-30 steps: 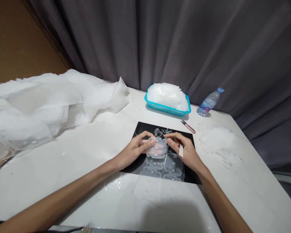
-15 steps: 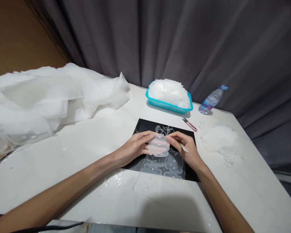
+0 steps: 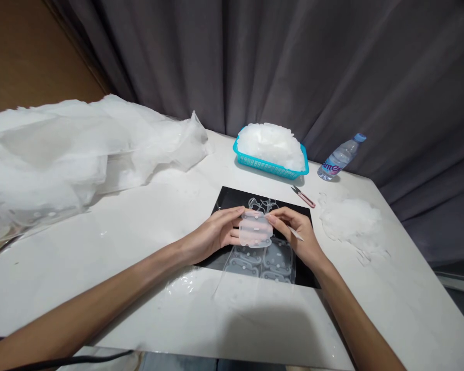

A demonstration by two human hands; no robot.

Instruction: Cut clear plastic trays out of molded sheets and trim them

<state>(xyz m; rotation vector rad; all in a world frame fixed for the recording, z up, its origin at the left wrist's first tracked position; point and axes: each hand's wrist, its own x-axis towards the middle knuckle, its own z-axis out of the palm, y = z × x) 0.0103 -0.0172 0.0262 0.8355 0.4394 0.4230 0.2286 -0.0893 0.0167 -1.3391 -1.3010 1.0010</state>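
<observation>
A thin translucent plastic piece (image 3: 255, 230) with rounded corners and small round dots is raised above the black mat (image 3: 206, 260). My right hand (image 3: 297, 231) pinches its upper right corner between thumb and fingertips. A small pale pointed tool (image 3: 296, 234) also sticks out from that hand; its kind is unclear. Behind the piece, the fingers of my left hand (image 3: 216, 229) are stretched out and show through it. My left thumb is near the upper left corner; whether it touches is hard to tell. Similar translucent pieces (image 3: 245, 265) in clear film lie on the mat.
A blue basket (image 3: 265, 166) heaped with whitish translucent pieces stands at the back. Thread snips (image 3: 303, 197), a water bottle (image 3: 341, 157) and a pile of clear scraps (image 3: 353, 224) are on the right. Large plastic bags (image 3: 62, 154) cover the left of the white table (image 3: 139, 221).
The translucent piece has shifted slightly to the right with my right hand. More of a gap shows between my left thumb and fingers. The view has moved a little.
</observation>
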